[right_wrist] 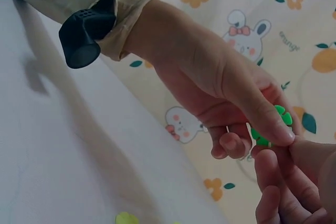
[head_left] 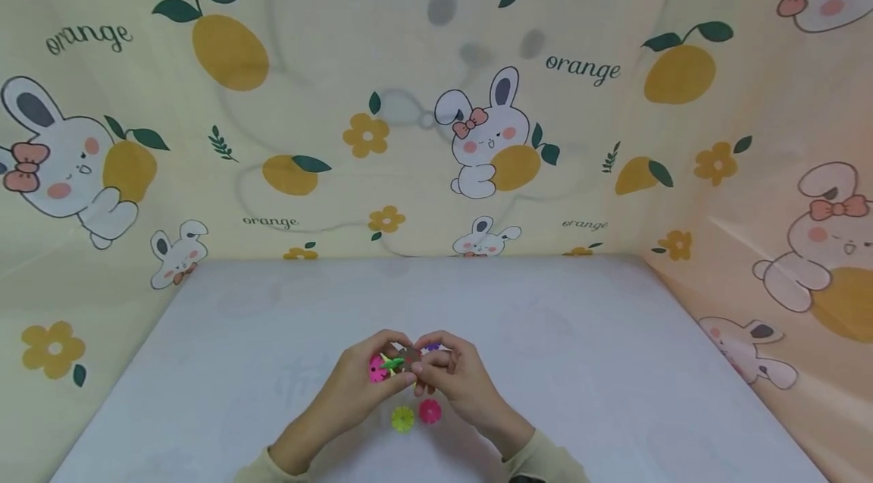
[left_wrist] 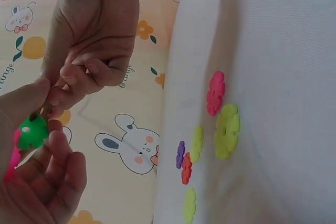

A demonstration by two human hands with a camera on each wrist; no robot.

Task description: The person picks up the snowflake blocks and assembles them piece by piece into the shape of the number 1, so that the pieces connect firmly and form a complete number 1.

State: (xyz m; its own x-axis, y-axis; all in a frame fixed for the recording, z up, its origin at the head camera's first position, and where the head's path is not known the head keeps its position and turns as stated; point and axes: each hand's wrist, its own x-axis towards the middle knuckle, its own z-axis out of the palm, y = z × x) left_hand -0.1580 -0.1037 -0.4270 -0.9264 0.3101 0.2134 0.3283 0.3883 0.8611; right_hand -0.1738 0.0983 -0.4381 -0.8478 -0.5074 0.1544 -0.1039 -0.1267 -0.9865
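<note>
Both hands meet over the table, working on small notched plastic flower-shaped discs. My left hand (head_left: 361,369) holds a pink disc (head_left: 378,368) and a green disc (head_left: 392,364), which appear joined. Between the fingertips of both hands is a brown disc (head_left: 409,359), pinched by the thumb and fingers of my right hand (head_left: 458,371). The right wrist view shows the green disc (right_wrist: 282,115) partly behind the right thumb. How the pieces fit together is hidden by the fingers. Below the hands lie a yellow-green disc (head_left: 403,418) and a pink disc (head_left: 430,412).
More loose discs lie on the white table (head_left: 580,362) beyond the hands, including a purple disc (left_wrist: 180,155), a red disc (left_wrist: 187,168) and a yellow disc (left_wrist: 197,144). A printed cloth (head_left: 409,187) with rabbits and oranges surrounds the table's back and sides.
</note>
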